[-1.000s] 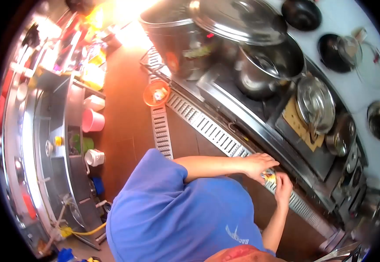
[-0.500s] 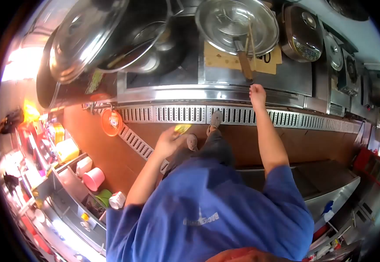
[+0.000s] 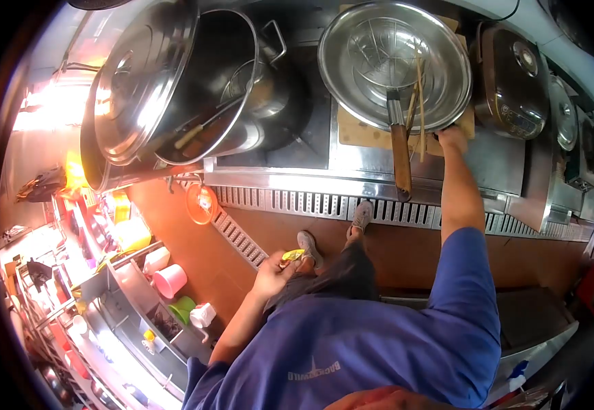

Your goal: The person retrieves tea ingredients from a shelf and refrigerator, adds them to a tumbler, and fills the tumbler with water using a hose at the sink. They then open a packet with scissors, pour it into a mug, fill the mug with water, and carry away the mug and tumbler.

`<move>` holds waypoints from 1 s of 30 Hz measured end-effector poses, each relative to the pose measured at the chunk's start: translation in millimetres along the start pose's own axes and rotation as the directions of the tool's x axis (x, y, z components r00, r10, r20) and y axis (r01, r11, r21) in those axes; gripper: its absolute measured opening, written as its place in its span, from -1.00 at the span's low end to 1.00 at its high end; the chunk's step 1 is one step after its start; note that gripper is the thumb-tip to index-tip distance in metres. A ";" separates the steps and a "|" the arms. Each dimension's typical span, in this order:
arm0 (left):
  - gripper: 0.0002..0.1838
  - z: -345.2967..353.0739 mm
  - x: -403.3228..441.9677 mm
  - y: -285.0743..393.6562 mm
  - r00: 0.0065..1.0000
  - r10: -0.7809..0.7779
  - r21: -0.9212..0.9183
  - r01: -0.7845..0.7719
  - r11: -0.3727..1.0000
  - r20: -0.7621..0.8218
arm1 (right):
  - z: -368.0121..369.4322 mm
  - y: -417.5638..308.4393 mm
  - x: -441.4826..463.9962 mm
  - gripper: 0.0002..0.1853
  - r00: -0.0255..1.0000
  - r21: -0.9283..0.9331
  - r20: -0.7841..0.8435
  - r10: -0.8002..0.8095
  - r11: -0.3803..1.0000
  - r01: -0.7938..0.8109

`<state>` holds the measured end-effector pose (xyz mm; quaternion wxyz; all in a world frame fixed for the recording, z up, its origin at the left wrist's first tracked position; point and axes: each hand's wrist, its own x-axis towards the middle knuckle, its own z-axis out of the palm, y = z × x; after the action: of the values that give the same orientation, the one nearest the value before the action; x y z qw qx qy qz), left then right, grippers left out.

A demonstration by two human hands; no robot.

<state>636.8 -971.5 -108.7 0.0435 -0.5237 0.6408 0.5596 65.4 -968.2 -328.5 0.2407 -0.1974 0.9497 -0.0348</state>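
My left hand (image 3: 274, 275) is closed on a small yellow packet (image 3: 293, 255), held low over my legs. My right hand (image 3: 453, 139) reaches to the lower right rim of a wide metal basin (image 3: 332, 75). Its fingers look curled by the rim, partly hidden; a small dark spot shows at the fingertips, too small to name. In the basin rests a wire strainer (image 3: 401, 150) with a wooden handle jutting over the front rim. Long wooden chopsticks (image 3: 421, 102) lean beside the handle. Beneath the basin lies a brown board or cardboard (image 3: 355, 132).
A large pot (image 3: 259, 137) with a tilted lid (image 3: 148, 89) and utensils inside stands at the left. At the right is a rice cooker (image 3: 514, 82). A floor drain grate (image 3: 310, 203) runs along the counter. An orange basket (image 3: 202, 204) sits on the floor.
My right hand has moved from below the strainer's handle up to the basin's lower right rim. The view has shifted. My left hand still holds the yellow packet.
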 end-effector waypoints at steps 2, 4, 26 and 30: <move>-0.79 -5.2 -3.3 7.0 1.000 0.023 -0.011 -0.023 1.000 0.010 | 1.2 20.0 -2.7 -0.39 0.995 -0.125 -0.070 0.064 0.989 -0.072; -0.80 -16.9 -8.3 7.4 0.998 0.061 -0.006 -0.061 0.998 -0.013 | -2.5 39.2 -7.9 -0.45 0.992 -0.061 0.059 0.111 0.992 -0.108; -0.75 73.3 -105.9 45.4 0.248 0.372 -0.296 -0.296 0.908 0.894 | 77.9 98.5 -835.6 -0.48 0.895 0.912 -0.306 0.326 0.369 0.178; -0.75 138.6 -189.4 6.0 0.082 0.190 -0.146 -0.378 0.914 0.978 | 105.2 101.5 -939.0 -0.48 0.812 0.985 -0.138 0.567 0.162 0.055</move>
<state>643.7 -748.9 -34.4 0.3771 0.1074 0.5831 0.7115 835.6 -503.9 -21.3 0.0652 0.1851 0.7573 -0.6229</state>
